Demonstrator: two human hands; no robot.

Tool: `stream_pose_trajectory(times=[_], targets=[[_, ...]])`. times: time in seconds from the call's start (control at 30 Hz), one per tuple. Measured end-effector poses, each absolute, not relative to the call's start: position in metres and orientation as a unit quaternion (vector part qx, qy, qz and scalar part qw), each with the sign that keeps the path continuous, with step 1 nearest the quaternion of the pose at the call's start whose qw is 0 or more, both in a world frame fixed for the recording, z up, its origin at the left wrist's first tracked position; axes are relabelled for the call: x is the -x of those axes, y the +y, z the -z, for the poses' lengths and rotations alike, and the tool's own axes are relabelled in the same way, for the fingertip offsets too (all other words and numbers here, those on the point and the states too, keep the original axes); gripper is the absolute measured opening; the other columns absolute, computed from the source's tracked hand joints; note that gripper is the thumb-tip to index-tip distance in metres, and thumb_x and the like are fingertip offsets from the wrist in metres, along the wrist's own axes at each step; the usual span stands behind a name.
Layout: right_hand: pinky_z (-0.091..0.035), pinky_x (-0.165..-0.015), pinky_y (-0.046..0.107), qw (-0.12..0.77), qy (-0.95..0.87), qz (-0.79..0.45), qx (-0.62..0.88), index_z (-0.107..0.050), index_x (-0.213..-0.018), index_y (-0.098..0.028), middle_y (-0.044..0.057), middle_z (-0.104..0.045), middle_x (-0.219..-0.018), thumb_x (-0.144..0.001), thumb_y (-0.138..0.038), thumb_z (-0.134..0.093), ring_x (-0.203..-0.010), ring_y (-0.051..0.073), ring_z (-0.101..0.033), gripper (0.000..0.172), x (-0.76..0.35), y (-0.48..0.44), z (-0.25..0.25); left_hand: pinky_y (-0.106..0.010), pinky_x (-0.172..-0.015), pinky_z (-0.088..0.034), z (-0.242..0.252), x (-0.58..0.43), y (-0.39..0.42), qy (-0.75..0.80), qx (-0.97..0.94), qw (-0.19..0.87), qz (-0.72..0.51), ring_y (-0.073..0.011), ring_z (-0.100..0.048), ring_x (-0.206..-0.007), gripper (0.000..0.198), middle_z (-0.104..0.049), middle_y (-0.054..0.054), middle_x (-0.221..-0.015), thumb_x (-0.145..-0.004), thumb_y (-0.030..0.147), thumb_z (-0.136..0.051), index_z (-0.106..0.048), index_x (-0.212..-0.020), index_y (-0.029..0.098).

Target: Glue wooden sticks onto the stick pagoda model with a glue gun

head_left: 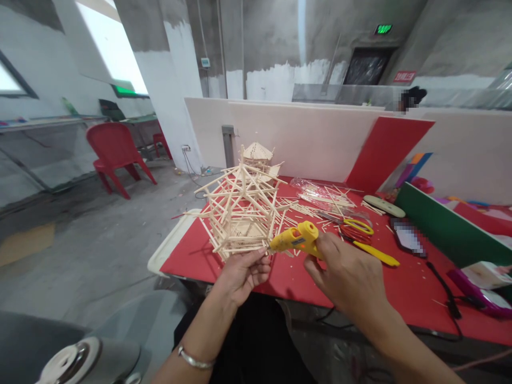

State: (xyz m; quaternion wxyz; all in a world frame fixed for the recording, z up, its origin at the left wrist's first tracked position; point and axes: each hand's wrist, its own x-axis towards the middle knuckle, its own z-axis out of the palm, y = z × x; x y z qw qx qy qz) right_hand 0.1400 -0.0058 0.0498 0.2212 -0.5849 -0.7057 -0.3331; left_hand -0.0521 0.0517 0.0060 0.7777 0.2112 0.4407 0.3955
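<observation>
I am seated in an unfinished workshop hall: bare concrete walls (pixel 276 37), rough floor, red plastic chair (pixel 114 152), partitioned craft table (pixel 400 288) scattered with wooden sticks (pixel 320 205), scissors (pixel 352 224).

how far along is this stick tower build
Done: the stick tower has tiered frames and a small roofed top. In hand: the left hand steadies its base edge while the right hand aims the yellow glue gun there. Left: loose sticks lie unused.

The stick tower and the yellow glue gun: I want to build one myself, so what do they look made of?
Stick tower: thin pale wooden sticks, apparently bare and matte. Glue gun in the right hand: smooth yellow plastic, probably, with a slight sheen.
</observation>
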Motion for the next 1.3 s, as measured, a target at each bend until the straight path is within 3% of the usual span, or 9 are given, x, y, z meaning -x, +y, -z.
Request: stream_pose_trajectory(times=[0.37, 0.77, 1.3], targets=[[-0.024, -0.05, 0.025, 0.228, -0.708, 0.33, 0.582, -0.06, -0.092, -0.016, 0.0, -0.059, -0.065, -0.079, -0.025, -0.05, -0.057, 0.012, -0.053, 0.019, -0.142, -0.012, -0.051, -0.017, -0.039, -0.046, -0.004, 0.049, 0.049, 0.439, -0.236, 0.76, -0.416, -0.008, -0.057, -0.042, 0.013, -0.065, -0.002, -0.057, -0.071, 0.02, -0.073, -0.066, -0.071, 0.009], [-0.025, -0.05, 0.025, 0.227, -0.707, 0.325, 0.586, -0.059, -0.09, -0.016, 0.0, -0.06, -0.067, -0.079, -0.027, -0.051, -0.057, 0.012, -0.054, 0.017, -0.145, -0.013, -0.05, -0.014, -0.031, -0.035, -0.001, 0.04, 0.047, 0.47, -0.27, 0.707, -0.455, -0.0056, -0.051, -0.039, 0.027, -0.062, 0.0, -0.057, -0.061, 0.032, -0.08, -0.063, -0.067, 0.011], [-0.027, -0.05, 0.024, 0.241, -0.707, 0.31, 0.588, -0.058, -0.091, -0.016, 0.0, -0.063, -0.073, -0.08, -0.032, -0.053, -0.057, 0.011, -0.054, 0.02, -0.145, -0.014, -0.05, -0.014, -0.032, -0.033, -0.001, 0.038, 0.047, 0.472, -0.287, 0.695, -0.46, -0.0055, -0.05, -0.04, 0.029, -0.06, 0.001, -0.058, -0.061, 0.034, -0.079, -0.063, -0.069, 0.012]])
